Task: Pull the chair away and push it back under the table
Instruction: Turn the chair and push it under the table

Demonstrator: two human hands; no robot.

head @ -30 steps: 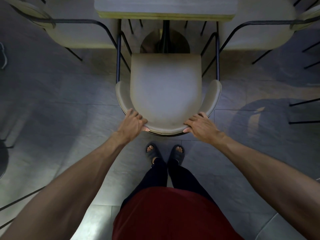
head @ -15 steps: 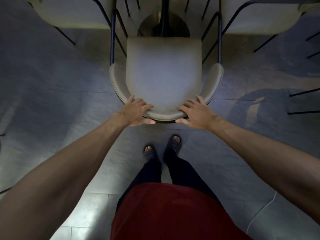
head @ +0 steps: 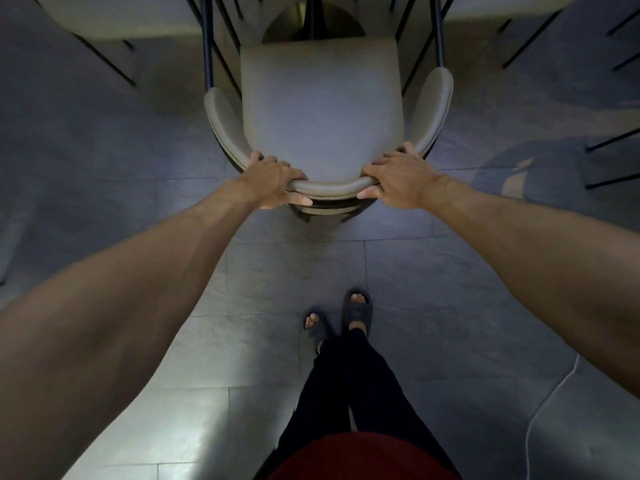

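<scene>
A beige chair with a curved backrest and thin black metal legs stands in front of me, seen from above. My left hand grips the left part of the backrest's curved top rail. My right hand grips the right part of the same rail. Fingers of both hands wrap over the rail and the thumbs sit under it. The table top is out of view; only its round base shows beyond the seat's far edge.
Two more beige chairs stand at the far left and far right. Black chair legs stick in from the right edge. My feet in dark sandals stand on grey floor tiles. A thin white cord lies at the lower right.
Both hands have closed from resting on the backrest to a firm grip. The chair has moved farther from my feet, toward the table base, and the table top has left the view.
</scene>
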